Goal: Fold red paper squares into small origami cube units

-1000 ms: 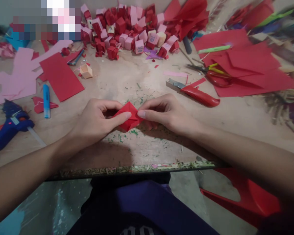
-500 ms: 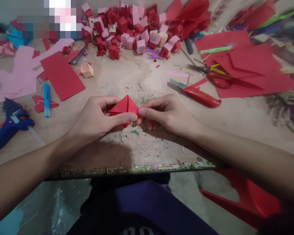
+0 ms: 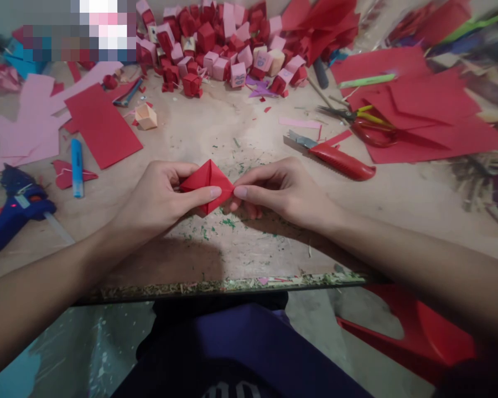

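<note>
Looking down from the head view, I see two bare hands meeting over the near part of a wooden table [image 3: 253, 260], with a small folded red paper [image 3: 218, 177] between them. The left hand [image 3: 166, 190] has it in a closed grip, thumb pressed flat across the front and fingers tucked behind. The right hand [image 3: 278, 188] pinches the paper's right-hand corner between thumb and forefinger, that grip closed down to the tips, the other fingers curled underneath. The paper is diamond-shaped, one point up, with a crease running down from its top.

Green crumbs [image 3: 228, 223] are scattered on the wood below the paper. Over on the left there's a blue glue gun [image 3: 19, 204], then a light-blue marker [image 3: 77, 168] lying across a red scrap [image 3: 62, 174], and beyond those a red rectangle of paper [image 3: 103, 126] beside cut pink sheets [image 3: 33, 121]. A cream paper box [image 3: 146, 117] sits near that rectangle. Little pink and red paper cubes [image 3: 219, 69] are heaped along the far side. To the right a red-handled tool [image 3: 342, 162] lies just beside the scissors [image 3: 373, 130], which rest partly over large red sheets [image 3: 423, 105], a green pen [image 3: 367, 81] on top.
</note>
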`<state>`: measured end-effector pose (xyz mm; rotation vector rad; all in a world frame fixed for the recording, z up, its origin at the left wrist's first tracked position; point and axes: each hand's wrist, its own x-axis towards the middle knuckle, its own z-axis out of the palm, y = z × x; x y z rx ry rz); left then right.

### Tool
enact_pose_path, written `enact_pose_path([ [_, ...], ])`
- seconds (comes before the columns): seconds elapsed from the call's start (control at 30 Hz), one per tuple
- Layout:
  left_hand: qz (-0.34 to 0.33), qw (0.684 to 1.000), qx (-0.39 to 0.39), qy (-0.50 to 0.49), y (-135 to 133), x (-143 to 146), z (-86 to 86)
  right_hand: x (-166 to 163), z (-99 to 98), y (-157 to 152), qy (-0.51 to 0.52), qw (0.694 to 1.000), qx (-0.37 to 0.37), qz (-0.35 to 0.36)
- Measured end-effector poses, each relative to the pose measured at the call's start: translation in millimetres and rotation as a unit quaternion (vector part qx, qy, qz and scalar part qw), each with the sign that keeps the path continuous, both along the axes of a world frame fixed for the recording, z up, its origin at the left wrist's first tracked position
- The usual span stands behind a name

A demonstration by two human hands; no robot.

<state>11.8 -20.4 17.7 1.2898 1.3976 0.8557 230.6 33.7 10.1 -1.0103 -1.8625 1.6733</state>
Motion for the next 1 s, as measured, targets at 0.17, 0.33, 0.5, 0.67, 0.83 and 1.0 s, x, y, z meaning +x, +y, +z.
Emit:
enact_pose_path([
  [0.17,0.005,1.0,-0.001,0.016,0.1,-0.8,0.4,-0.4,-1.9,0.1,0.0,1.0,0.013,0.002],
  [0.33,0.003,1.0,0.003,0.02,0.6,-0.6,1.0,-1.2,-1.1,-1.0,0.004,1.0,0.016,0.007],
  [0.5,0.009,1.0,-0.001,0.01,-0.1,1.6,1.1,-1.8,-0.7,-2.1,0.006,1.0,0.009,0.004],
  [0.67,0.0,1.0,-0.006,0.007,0.4,2.2,1.0,-0.4,-4.2,-2.9,-0.001,1.0,0.006,0.012],
  [0.83,-0.007,1.0,0.008,-0.002,0.2,1.7,1.1,0.4,-5.5,-3.0,0.007,1.0,0.005,0.012],
  [1.0,-0.034,0.998,0.015,0.047,0.2,1.1,-0.5,-2.0,-2.6,-4.9,-0.001,1.0,-0.003,0.006],
])
